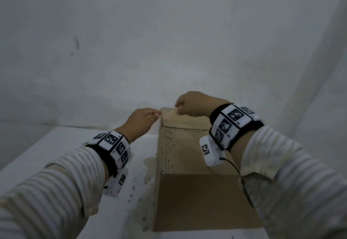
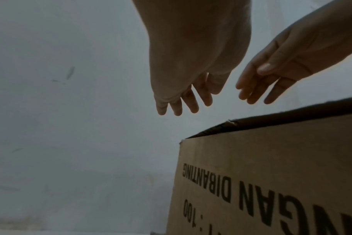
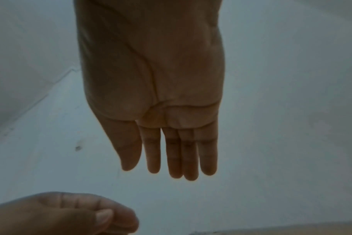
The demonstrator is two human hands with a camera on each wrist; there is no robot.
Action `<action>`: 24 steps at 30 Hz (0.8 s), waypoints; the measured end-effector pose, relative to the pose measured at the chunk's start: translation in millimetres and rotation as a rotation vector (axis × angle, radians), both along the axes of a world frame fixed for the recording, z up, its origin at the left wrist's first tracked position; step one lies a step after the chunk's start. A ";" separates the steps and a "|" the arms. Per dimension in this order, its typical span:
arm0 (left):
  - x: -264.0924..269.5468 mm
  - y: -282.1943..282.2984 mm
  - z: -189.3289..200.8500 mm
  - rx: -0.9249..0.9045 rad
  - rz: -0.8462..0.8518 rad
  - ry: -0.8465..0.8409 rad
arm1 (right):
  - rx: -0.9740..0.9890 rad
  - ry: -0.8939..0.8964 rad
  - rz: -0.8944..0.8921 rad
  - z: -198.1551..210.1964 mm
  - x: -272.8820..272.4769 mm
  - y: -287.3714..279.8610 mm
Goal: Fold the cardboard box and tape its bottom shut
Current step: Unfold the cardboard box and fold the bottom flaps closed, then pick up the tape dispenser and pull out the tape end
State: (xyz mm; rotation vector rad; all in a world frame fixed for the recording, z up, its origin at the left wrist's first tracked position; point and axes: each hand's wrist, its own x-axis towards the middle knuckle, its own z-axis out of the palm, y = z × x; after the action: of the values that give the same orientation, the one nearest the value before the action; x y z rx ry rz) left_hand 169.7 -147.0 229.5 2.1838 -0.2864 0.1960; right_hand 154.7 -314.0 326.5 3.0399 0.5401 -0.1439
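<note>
A: Where is the cardboard box (image 1: pixel 189 163)?

B: On the table (image 1: pixel 56 144), its long axis running away from the person. Both hands reach to its far top edge, the left hand (image 1: pixel 142 120) at the left corner and the right hand (image 1: pixel 195 105) over the top.

A: Gripping?

B: No. Both hang above it, fingers loose, holding nothing.
</note>
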 end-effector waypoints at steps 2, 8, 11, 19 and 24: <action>-3.9 12.0 0.2 -0.011 0.070 0.009 | 0.056 -0.046 0.052 -0.4 5.0 25.7; -15.6 54.1 -15.3 -0.017 0.271 0.064 | 0.059 -0.048 0.139 -34.6 21.3 103.0; -17.9 80.5 -32.8 -0.061 0.353 0.131 | -0.006 -0.041 0.209 -41.1 30.4 135.5; 23.2 169.9 -70.0 -0.038 0.453 0.270 | -0.086 0.024 0.381 -37.3 56.0 218.6; 56.9 216.4 -100.4 -0.030 0.437 0.378 | -0.103 0.166 0.324 -100.6 94.5 270.8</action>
State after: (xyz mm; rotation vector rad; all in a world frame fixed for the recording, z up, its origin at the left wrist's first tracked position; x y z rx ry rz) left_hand 226.6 69.4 129.1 2.1756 0.4063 0.0248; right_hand 249.1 -43.2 225.9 2.8078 0.9928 -0.3973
